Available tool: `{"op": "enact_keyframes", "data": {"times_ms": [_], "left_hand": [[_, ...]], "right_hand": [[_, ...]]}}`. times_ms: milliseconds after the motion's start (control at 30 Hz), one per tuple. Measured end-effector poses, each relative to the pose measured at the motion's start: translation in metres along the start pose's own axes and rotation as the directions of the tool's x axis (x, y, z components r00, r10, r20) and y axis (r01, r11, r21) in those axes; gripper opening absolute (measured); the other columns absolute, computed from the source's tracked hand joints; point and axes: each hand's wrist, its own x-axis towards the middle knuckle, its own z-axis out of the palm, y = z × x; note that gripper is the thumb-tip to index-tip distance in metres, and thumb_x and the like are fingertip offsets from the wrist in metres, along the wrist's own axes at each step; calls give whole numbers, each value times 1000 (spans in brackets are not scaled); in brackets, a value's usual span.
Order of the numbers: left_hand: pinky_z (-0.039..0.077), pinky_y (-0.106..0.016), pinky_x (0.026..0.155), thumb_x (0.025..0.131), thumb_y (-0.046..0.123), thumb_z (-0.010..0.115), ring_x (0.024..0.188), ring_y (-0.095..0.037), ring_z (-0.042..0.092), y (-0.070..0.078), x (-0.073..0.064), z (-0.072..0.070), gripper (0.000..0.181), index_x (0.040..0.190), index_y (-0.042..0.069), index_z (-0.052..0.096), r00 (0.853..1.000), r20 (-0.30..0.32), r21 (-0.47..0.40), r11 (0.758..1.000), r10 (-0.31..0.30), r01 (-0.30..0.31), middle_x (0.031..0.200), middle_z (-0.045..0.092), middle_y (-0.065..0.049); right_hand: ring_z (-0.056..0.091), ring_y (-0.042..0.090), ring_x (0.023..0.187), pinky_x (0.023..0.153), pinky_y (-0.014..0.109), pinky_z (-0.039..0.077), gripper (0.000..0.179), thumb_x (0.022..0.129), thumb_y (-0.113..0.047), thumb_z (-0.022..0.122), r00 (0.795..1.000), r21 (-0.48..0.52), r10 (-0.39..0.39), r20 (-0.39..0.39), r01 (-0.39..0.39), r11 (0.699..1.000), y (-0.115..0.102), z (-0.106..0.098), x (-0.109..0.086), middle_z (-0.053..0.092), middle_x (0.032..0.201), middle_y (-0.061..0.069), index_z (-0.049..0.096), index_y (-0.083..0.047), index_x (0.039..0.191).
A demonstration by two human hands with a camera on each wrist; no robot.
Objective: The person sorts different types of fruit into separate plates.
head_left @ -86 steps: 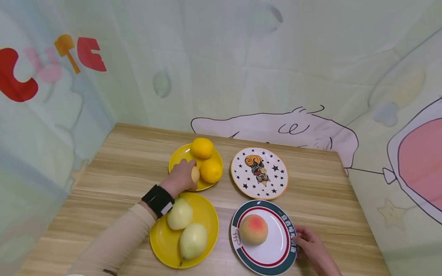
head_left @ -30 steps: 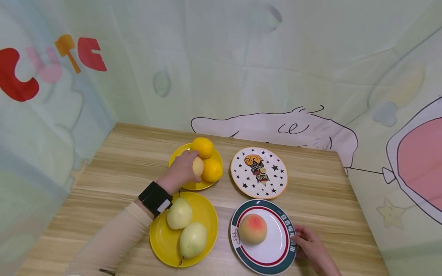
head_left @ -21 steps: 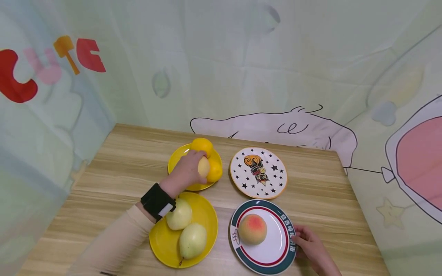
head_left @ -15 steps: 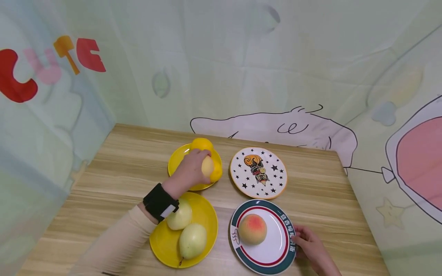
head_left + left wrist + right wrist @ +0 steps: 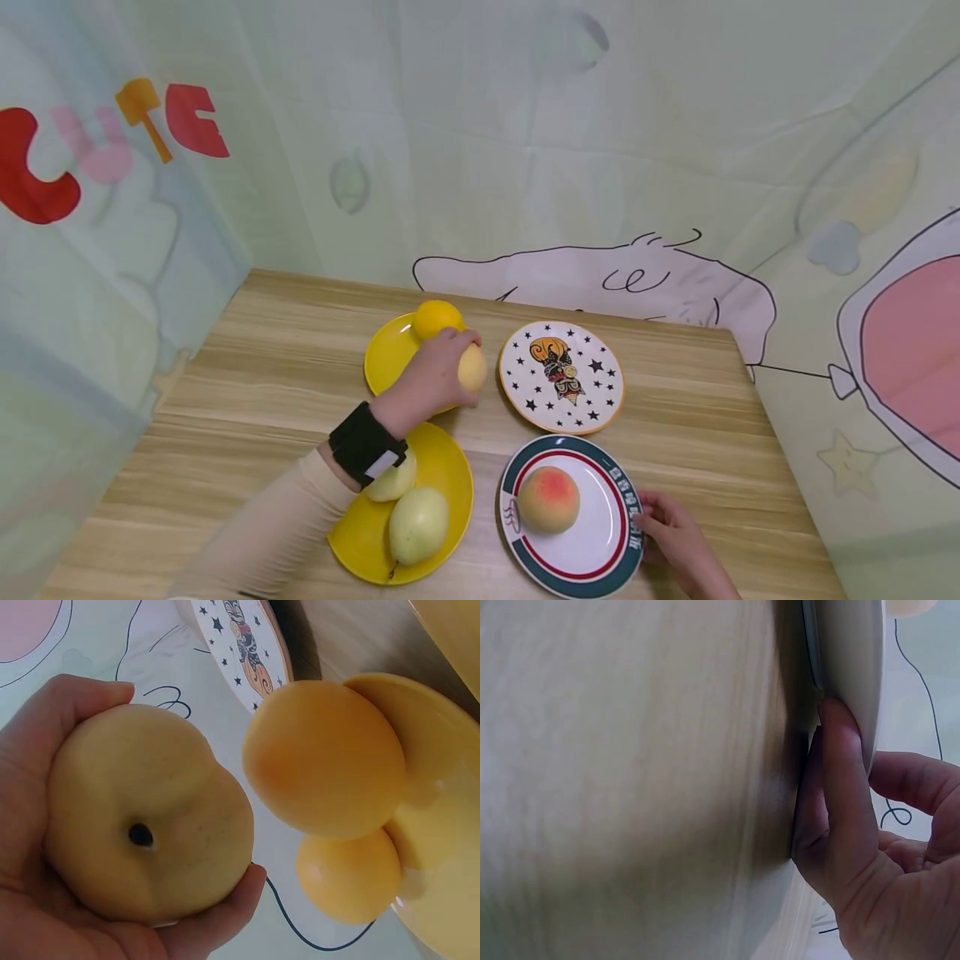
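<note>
My left hand (image 5: pixel 431 377) holds a pale yellow peach (image 5: pixel 472 368), its thumb and fingers curled round it; the left wrist view shows the dark stem hole. The hand is over the right side of the far yellow plate (image 5: pixel 384 354). On that plate a yellow fruit (image 5: pixel 437 318) shows behind the hand; a second yellow fruit (image 5: pixel 322 761) is hidden in the head view. My right hand (image 5: pixel 675 537) pinches the rim of a green-rimmed white plate (image 5: pixel 596 517), thumb above and fingers beneath. A red-blushed peach (image 5: pixel 550 498) sits on this plate.
Nearer stands another yellow plate (image 5: pixel 450 475) with two pears, one pear (image 5: pixel 418 525) in full view, the other partly behind the left wrist. A white star-patterned plate (image 5: pixel 600 367) lies at the back right. A printed cloth (image 5: pixel 480 150) hangs behind the wooden table (image 5: pixel 697 417).
The left hand has moved right with the peach, from the left part of the far yellow plate to its right edge, covering one yellow fruit. The right hand has stayed at the plate rim.
</note>
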Motion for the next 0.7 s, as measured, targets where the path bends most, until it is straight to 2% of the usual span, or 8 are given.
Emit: {"op": "enact_keyframes", "data": {"times_ms": [300,467,700], "left_hand": [[48,-33,85,60,19,83,98,-20,48,17,-1,11,77,129,18,49,999,45,-28,999,25,-24,120,51,-5],[48,-36,90,61,22,85,103,-21,49,27,-2,17,82,134,20,47,996,78,-14,999,31,-30,129,49,-5],[48,-37,88,62,25,87,104,-23,50,38,-7,27,84,135,23,46,992,121,-21,999,32,-29,131,48,-5]], "right_hand": [[58,20,84,73,39,57,41,94,-2,48,999,-3,33,3,-33,999,0,-1,-1,56,109,19,39,9,133],[58,20,84,73,39,57,41,94,-2,48,1000,-5,31,3,-31,999,0,-1,-1,56,109,20,39,9,133],[59,19,84,73,38,57,41,94,-3,49,1000,-8,26,-1,-26,1000,-1,-1,0,57,108,18,40,9,133]]}}
